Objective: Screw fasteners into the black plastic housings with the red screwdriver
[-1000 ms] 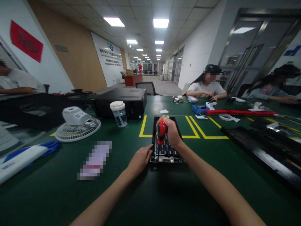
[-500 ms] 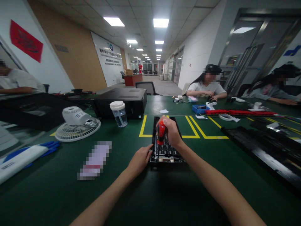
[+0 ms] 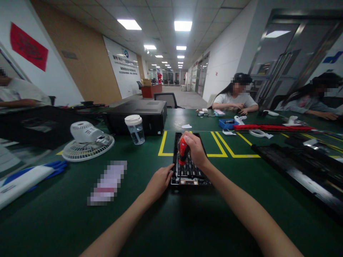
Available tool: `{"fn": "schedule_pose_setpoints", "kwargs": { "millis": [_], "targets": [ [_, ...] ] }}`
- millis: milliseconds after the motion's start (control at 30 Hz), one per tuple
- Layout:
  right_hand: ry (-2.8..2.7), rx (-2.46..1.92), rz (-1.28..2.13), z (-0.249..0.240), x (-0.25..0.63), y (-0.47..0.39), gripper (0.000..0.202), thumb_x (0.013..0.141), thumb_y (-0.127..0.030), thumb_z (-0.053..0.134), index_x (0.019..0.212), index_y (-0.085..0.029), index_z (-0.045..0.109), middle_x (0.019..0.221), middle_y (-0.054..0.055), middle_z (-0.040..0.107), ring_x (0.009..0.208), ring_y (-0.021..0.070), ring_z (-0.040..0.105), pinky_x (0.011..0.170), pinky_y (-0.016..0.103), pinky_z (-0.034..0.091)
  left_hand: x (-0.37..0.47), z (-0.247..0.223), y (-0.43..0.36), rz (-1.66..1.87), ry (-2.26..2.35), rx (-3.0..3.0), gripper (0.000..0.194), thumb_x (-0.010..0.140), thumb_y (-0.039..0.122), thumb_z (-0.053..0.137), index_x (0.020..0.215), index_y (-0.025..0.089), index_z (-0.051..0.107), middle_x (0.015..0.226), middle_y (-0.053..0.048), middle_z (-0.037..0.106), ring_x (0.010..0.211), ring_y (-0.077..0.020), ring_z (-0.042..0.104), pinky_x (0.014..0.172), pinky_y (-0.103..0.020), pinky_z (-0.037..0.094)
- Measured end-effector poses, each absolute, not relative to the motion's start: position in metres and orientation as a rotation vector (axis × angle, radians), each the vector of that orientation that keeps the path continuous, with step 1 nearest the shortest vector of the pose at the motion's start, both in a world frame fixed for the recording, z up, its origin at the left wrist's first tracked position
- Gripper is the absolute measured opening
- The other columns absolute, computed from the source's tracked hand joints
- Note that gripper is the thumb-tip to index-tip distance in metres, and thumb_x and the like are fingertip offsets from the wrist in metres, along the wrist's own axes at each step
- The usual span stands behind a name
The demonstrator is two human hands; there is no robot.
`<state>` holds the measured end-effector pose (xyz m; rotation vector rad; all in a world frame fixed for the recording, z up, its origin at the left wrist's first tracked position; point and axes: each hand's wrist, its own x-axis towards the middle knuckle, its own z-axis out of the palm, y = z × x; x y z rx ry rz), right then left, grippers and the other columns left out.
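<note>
A black open-topped device (image 3: 189,169) with rows of dark rounded parts inside lies on the green table (image 3: 144,228). My right hand (image 3: 195,147) is wrapped round the red and black handle of a screwdriver (image 3: 183,151), which points down into the device near its front left part. Against the device's left edge rests my left hand (image 3: 160,181), its fingertips touching the rim; whether it pinches the rim is hard to tell. The right hand covers part of the device's far end.
To the left are a lidded cup (image 3: 136,130), a white fan (image 3: 88,142), a black case (image 3: 136,116) and blue gloves (image 3: 57,167). On the right lie a blue tray (image 3: 227,124) and long black panels (image 3: 300,175). Several people sit around.
The red screwdriver handle has turned slightly in my right hand. My left hand stays at the device's edge.
</note>
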<state>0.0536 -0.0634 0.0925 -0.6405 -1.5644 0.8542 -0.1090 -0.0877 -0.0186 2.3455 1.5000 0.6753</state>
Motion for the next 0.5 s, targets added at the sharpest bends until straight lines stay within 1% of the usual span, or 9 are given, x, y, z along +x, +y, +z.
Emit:
{"fn": "schedule_pose_setpoints", "kwargs": {
  "millis": [300,500],
  "targets": [
    [-1.590,-0.650,0.776,0.0927,0.0539,-0.0634,0.028,0.084,-0.037,0.042,0.064,-0.018,0.044,0.056,-0.003,0.042,0.053,0.0101,0.039,0.053,0.024,0.033,-0.1094,-0.0192,-0.0872,0.689,1.485,2.338,0.041,0.090,0.032,0.033,0.127,0.019,0.046,0.110,-0.009,0.061,0.096,-0.0178,0.058,0.088,-0.031,0.043],
    [-1.589,-0.654,0.750,0.0949,0.0545,-0.0643,0.028,0.082,-0.037,0.045,0.062,-0.018,0.040,0.057,-0.003,0.039,0.052,0.0094,0.037,0.051,0.023,0.031,-0.1096,-0.0198,-0.0879,0.683,1.487,2.336,0.041,0.091,0.033,0.032,0.127,0.019,0.047,0.110,-0.009,0.061,0.098,-0.0184,0.057,0.088,-0.033,0.043]
  ]
}}
